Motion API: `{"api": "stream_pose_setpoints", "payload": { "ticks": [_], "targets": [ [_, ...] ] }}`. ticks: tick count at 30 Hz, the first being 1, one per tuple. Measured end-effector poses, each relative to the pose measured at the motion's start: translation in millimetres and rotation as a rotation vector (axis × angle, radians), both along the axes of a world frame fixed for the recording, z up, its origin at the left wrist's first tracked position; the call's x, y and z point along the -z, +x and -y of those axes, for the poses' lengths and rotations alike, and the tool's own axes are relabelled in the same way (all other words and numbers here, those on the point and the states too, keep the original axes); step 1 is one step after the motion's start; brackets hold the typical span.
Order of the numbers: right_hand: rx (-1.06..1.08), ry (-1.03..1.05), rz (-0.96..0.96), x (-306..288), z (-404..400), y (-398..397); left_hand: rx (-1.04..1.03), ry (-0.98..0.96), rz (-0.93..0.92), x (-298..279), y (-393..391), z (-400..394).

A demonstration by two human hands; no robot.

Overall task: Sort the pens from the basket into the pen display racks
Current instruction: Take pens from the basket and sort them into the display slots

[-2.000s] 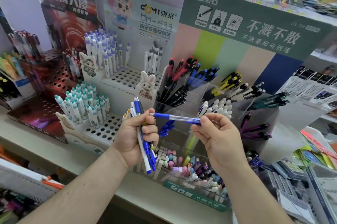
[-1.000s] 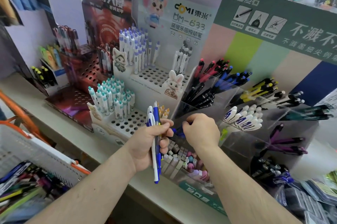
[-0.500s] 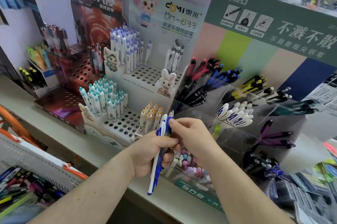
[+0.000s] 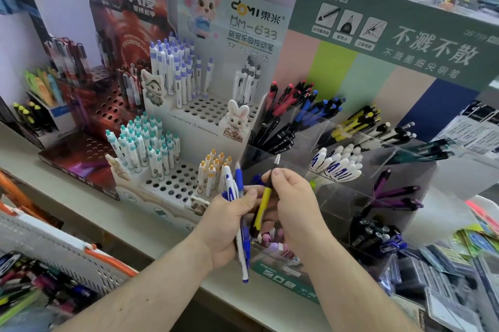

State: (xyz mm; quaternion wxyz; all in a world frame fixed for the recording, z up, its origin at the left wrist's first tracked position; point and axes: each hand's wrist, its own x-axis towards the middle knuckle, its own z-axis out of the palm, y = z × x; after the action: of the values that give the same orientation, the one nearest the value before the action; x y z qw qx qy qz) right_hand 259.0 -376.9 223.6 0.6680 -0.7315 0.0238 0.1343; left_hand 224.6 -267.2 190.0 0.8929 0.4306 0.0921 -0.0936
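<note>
Left hand [image 4: 229, 223] grip wrapped round a bundle of blue-and-white pens [image 4: 240, 237], right hand [image 4: 294, 204] pinching a yellow pen [image 4: 262, 207] near its top, upright between both hands, before the clear acrylic rack [image 4: 337, 196]

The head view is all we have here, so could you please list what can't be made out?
- Yellow pen: lower end hidden between the right hand and left hand.
- Basket: cut off by the left edge, contents blurred.
- Blue pens: count unclear, left hand's fingers cover them.
</note>
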Motion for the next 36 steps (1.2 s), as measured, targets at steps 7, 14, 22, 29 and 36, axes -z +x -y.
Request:
{"api": "stream_pose_setpoints", "payload": {
  "ticks": [7, 14, 22, 29, 36],
  "targets": [
    [-0.031, -0.144, 0.218, -10.3, 28.1, -1.8, -0.178, 0.094, -0.126, 4.7, 11.0, -10.6],
    [-0.206, -0.445, 0.35, -0.2, 48.6, -17.7, 0.061, -0.028, -0.08, -7.1, 15.7, -3.4],
    [-0.098, -0.557, 0.39, -7.4, 76.0, -17.8, 0.115, -0.246, -0.102, -19.4, 27.9, 9.1],
    [0.286, 0.183, 0.132, -24.8, 99.9, -13.9, 0.161, -0.304, -0.012, -42.5, 45.2, 26.6],
    [0.67, 0.406, 0.231, -39.8, 102.2, 14.4, 0.251, -0.328, 0.007, -59.4, 54.0, 51.1]
  ]
}}
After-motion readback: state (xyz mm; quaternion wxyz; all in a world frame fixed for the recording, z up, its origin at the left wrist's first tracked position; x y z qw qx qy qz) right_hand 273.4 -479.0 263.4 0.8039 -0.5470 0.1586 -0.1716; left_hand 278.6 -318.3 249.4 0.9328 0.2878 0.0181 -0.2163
